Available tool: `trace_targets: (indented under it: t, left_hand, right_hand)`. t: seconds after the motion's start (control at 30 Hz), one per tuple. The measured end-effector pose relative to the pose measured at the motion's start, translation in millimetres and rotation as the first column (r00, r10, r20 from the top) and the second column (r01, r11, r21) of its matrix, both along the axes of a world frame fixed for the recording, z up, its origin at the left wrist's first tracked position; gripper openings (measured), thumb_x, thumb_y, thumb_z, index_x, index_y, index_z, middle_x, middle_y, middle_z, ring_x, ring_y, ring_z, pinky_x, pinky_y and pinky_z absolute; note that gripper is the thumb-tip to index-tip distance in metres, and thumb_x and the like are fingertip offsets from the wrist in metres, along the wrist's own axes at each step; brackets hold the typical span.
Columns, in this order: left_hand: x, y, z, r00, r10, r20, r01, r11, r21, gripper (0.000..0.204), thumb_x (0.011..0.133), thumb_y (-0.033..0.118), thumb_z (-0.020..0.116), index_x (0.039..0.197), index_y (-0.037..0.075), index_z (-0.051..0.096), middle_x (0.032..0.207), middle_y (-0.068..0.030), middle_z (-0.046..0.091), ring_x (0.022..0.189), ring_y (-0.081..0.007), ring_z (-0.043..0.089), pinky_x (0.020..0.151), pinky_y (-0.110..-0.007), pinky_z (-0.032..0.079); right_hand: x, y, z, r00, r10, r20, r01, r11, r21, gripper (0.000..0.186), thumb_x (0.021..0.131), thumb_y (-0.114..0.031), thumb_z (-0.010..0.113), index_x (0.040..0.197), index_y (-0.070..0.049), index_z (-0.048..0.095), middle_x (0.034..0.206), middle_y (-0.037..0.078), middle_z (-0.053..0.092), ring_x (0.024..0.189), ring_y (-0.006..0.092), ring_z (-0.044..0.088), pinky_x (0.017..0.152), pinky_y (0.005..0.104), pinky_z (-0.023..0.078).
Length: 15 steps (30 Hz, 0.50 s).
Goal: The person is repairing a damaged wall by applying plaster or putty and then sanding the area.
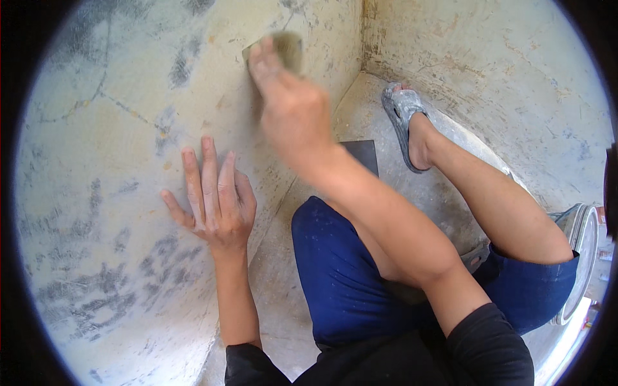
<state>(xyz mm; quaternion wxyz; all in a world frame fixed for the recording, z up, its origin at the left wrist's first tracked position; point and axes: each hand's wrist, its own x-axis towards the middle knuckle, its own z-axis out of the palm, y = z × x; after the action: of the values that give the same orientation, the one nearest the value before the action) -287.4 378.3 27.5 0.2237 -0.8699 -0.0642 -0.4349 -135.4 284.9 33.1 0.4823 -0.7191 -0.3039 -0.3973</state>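
Note:
My left hand (222,202) lies flat against the pale, patchy wall (148,212), its fingers spread and dusted white. Higher up and to the right, my right hand (290,106) presses an olive-grey piece of sandpaper (291,50) to the same wall. Motion blurs that hand and the sandpaper. The first fingers lie over the piece's left part; the rest of the grip is hard to make out. Dark grey smudges and a thin branching crack mark the wall around both hands.
A dark flat sheet (362,154) lies on the dusty floor, partly behind my right forearm. My foot in a grey clog (402,122) rests near the corner with a second wall (489,64). A round pale bucket (584,257) stands at the far right, beside my knee.

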Motion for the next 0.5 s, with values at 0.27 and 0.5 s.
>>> trace_targets:
  t: [0.27,0.5]
  left_hand:
    - [-36.4,5.7,2.7,0.965,0.101,0.243,-0.088,0.994,-0.063,0.040,0.086,0.027,0.081,0.120,0.017,0.064,0.150,-0.0189,0.051,0.152,-0.0357,0.028,0.125,-0.054,0.001]
    - [-61.4,21.8,-2.1,0.944,0.180,0.277,-0.166,0.983,-0.073,0.067,0.078,0.043,0.088,0.129,0.013,0.055,0.150,-0.0251,0.048,0.153,-0.0367,0.024,0.125,-0.055,-0.002]
  right_hand:
    - [-64.4,14.5,-10.3,0.996,0.003,-0.091,-0.002,1.000,0.017,0.050,0.076,0.012,0.055,0.123,0.002,0.067,0.127,0.024,0.065,0.069,0.0334,0.069,0.064,0.0375,0.056]
    - [-64.8,16.9,-1.2,0.998,-0.051,-0.025,0.051,0.999,0.017,0.058,0.072,0.012,0.056,0.128,0.001,0.067,0.134,0.021,0.063,0.068,0.0274,0.069,0.059,0.0337,0.054]
